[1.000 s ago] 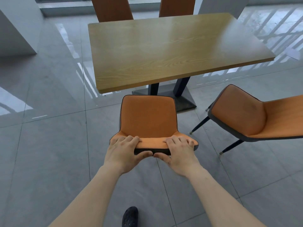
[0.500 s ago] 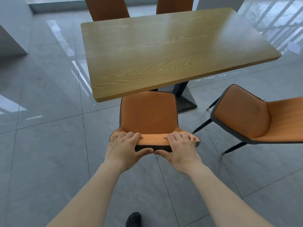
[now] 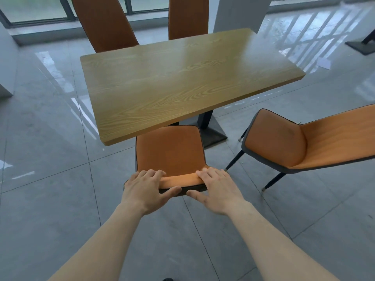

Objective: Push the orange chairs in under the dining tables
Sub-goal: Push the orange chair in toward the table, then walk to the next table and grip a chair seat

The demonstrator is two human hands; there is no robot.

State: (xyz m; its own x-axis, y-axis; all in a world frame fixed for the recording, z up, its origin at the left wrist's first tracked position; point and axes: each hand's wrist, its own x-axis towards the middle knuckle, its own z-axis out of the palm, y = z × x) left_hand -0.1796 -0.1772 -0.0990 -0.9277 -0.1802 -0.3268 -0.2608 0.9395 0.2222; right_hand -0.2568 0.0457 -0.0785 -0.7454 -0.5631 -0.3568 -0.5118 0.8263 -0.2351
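Observation:
An orange chair (image 3: 170, 153) stands right in front of me, its seat's far edge tucked just under the near edge of the wooden dining table (image 3: 182, 82). My left hand (image 3: 145, 189) and my right hand (image 3: 220, 189) both grip the top of its backrest, fingers over the front, thumbs behind. A second orange chair (image 3: 294, 142) stands to the right, turned sideways and away from the table. Two more orange chairs (image 3: 105, 23) (image 3: 188, 17) are pushed in at the table's far side.
The table's black pedestal base (image 3: 211, 132) sits under it, just right of the chair I hold. Another black table base (image 3: 363, 43) shows at the far right. A white pillar (image 3: 241, 13) rises behind the table. The floor is glossy grey tile.
The chair has slid forward, so its seat now reaches under the table's near edge. My hands have spread a little wider apart on the backrest and my view has lifted.

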